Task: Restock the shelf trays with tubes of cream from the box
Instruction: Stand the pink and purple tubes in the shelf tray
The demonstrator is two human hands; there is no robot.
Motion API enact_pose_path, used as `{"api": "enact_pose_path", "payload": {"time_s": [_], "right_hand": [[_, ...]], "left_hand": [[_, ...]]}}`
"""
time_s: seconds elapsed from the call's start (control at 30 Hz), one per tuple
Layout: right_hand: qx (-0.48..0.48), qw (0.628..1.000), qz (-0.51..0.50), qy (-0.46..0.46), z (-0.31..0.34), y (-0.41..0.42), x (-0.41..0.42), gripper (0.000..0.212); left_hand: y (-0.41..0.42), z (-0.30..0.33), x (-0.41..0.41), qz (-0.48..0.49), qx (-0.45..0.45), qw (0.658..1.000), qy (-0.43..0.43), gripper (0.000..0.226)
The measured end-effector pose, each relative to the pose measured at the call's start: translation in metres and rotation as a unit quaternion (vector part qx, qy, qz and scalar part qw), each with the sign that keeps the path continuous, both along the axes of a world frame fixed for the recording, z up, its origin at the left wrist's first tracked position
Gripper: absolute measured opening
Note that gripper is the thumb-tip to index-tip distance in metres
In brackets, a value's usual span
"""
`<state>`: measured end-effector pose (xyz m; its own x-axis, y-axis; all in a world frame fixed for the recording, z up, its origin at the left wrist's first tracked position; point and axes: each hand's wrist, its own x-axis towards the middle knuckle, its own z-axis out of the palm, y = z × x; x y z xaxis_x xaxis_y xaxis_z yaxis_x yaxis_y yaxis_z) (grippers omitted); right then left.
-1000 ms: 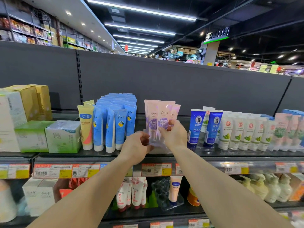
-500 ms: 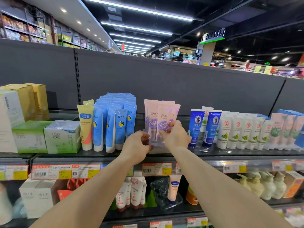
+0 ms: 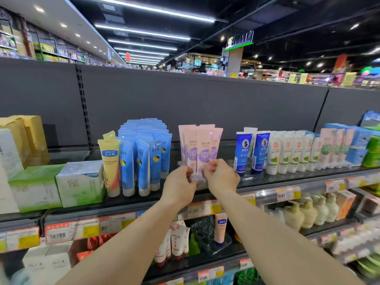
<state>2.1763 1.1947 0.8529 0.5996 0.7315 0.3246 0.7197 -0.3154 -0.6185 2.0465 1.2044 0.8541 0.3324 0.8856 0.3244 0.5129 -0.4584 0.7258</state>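
Left hand [image 3: 181, 185] and right hand [image 3: 221, 177], fingers curled, each grip pinching the clear plastic tray [image 3: 197, 178] at the dark shelf's [image 3: 267, 181] front edge. Directly above and behind them: upright pink tubes with purple labels [image 3: 200, 149], caps down, packed touching in the tray.

The pink tubes [image 3: 200, 148] of cream stand upright, caps down and crimped ends up, in a tight cluster on the top shelf [image 3: 287, 179], between a block of blue tubes and a pair of dark blue ones. Each has a pale pink body with a purple round label and dark lettering above it. They sit in a clear plastic tray [image 3: 197, 178] at the front edge of the shelf; its outline is hard to make out. The front tubes overlap those behind.
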Motion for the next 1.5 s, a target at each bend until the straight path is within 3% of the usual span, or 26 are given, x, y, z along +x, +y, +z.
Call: {"api": "enact_pose_path", "payload": {"time_s": [0.1, 0.27, 0.47, 0.8, 1.03, 1.37, 1.5], "right_hand": [[0.028, 1.0, 0.002, -0.013, -0.006, -0.018, -0.009, 0.034], [-0.043, 0.994, 0.018, -0.102, -0.009, -0.06, -0.023, 0.044], [-0.155, 0.972, 0.071, -0.164, -0.021, -0.109, -0.049, 0.055], [-0.188, 0.94, 0.262, -0.112, -0.062, -0.177, -0.199, 0.061], [-0.209, 0.88, 0.393, -0.166, -0.086, -0.186, -0.37, 0.062], [-0.252, 0.83, 0.475, -0.151, -0.188, -0.17, -0.656, 0.06], [-0.317, 0.823, 0.46, -0.1, -0.246, -0.172, -0.71, 0.06]], "left_hand": [[-0.008, 0.001, -0.005, -0.007, 0.066, 0.994, 0.086, 0.028], [-0.031, -0.01, -0.02, -0.031, 0.139, 0.965, 0.219, 0.045], [-0.081, -0.023, -0.062, 0.011, 0.097, 0.931, 0.353, 0.06], [-0.186, -0.066, -0.224, 0.174, 0.019, 0.918, 0.357, 0.057], [-0.237, -0.085, -0.396, 0.299, -0.018, 0.865, 0.402, 0.063], [-0.247, -0.188, -0.673, 0.347, -0.128, 0.842, 0.393, 0.061], [-0.24, -0.239, -0.745, 0.342, -0.206, 0.836, 0.377, 0.062]]}}
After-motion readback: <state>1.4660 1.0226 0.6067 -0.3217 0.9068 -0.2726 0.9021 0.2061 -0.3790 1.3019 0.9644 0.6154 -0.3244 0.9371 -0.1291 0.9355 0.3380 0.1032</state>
